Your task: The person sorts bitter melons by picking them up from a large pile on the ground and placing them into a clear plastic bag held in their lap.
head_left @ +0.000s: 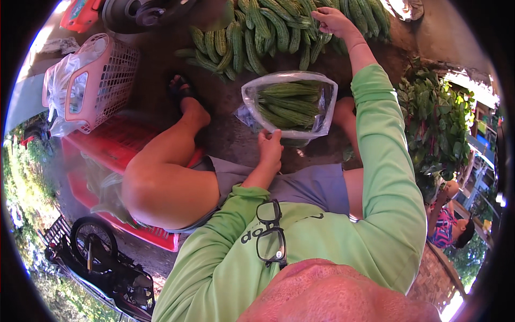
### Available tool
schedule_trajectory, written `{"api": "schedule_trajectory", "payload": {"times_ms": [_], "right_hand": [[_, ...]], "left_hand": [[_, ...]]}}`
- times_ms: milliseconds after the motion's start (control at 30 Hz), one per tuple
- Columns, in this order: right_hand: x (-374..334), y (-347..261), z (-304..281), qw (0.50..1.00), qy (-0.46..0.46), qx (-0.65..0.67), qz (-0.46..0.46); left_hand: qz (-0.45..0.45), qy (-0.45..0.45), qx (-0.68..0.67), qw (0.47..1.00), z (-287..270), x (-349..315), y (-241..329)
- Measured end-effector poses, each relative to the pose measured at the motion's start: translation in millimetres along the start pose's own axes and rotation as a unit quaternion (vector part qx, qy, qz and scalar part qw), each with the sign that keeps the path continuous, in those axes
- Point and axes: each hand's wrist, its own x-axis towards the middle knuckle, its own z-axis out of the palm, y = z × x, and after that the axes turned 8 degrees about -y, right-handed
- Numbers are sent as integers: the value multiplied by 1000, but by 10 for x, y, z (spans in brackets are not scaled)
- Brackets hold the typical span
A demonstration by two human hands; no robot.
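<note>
Propped between my legs is a clear plastic bag [248, 99], its mouth spread wide, with several long ridged green gourds [289, 105] lying lengthwise inside. My left hand [271, 150] pinches the bag's near rim. Far ahead, a big heap of the same gourds [260, 35] covers the ground. At the heap's right part, my right hand [333, 22] has its arm stretched out and its fingers curled at the end of one gourd; the fingertips are small and partly hidden against it.
A pink plastic basket [110, 80] holding clear bags stands at left, by a red crate [126, 137]. Leafy greens [434, 123] are piled at right. A person [449, 225] is beyond them. A motorcycle [96, 252] stands lower left. A round dark object [126, 16] sits at the upper left.
</note>
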Motion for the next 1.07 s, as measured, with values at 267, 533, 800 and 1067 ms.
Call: {"api": "schedule_trajectory", "payload": {"times_ms": [267, 533, 800, 1067], "right_hand": [[-1362, -198, -140, 982, -150, 109, -38], [-2473, -99, 572, 974, -215, -70, -4], [-2385, 807, 893, 893, -193, -368, -173], [-2280, 821, 1235, 832, -167, -516, -117]], "left_hand": [[-19, 39, -26, 999, 38, -115, 45], [31, 38, -42, 998, 14, -114, 40], [62, 58, -30, 996, 68, -217, 13], [38, 50, -23, 998, 64, -231, 38]]}}
